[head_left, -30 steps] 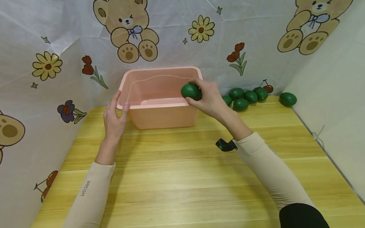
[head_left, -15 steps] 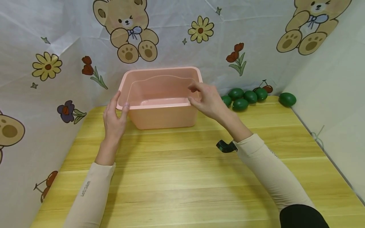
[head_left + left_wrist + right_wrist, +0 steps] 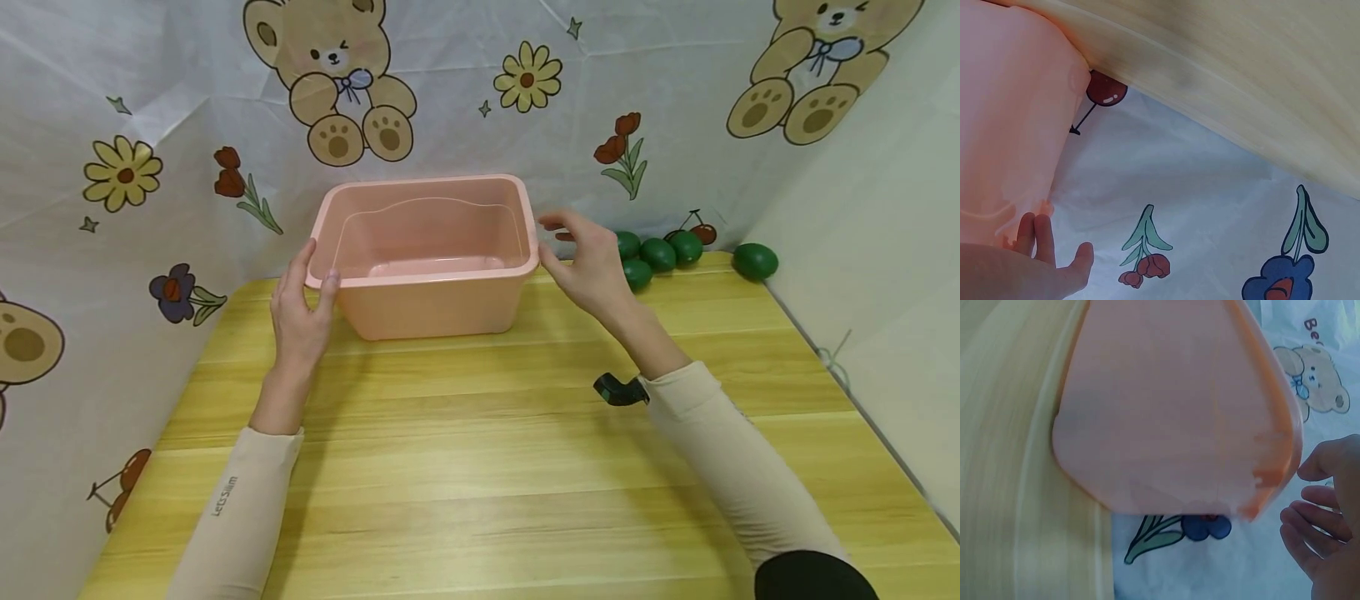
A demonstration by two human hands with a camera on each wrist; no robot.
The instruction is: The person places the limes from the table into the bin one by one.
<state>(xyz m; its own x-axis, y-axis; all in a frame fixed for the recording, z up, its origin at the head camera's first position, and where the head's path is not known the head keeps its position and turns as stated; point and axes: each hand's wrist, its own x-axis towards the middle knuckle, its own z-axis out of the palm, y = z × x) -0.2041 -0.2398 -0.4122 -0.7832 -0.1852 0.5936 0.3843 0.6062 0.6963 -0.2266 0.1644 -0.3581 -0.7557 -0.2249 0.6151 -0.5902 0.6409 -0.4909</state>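
Observation:
A pink plastic basin (image 3: 438, 308) stands at the back of the wooden table. My left hand (image 3: 297, 321) rests on its front left corner, thumb at the rim and fingers fairly straight along the outside, also seen in the left wrist view (image 3: 1035, 265). My right hand (image 3: 596, 271) is just right of the basin, holding nothing, its fingers loosely bent and apart in the right wrist view (image 3: 1329, 512). Beyond it lie several smooth dark green lime-like fruits (image 3: 658, 255), partly covered by the hand. The basin's front wall hides the near part of its floor.
One more green fruit (image 3: 755, 262) lies apart by the right wall. A white cloth (image 3: 465, 142) printed with bears and flowers hangs behind the basin. A black wrist mount (image 3: 619, 389) sticks out from under the right sleeve.
My right hand has let go of a green fruit over the basin, then moved right, off the rim toward the other fruits. My left hand and the basin have stayed put.

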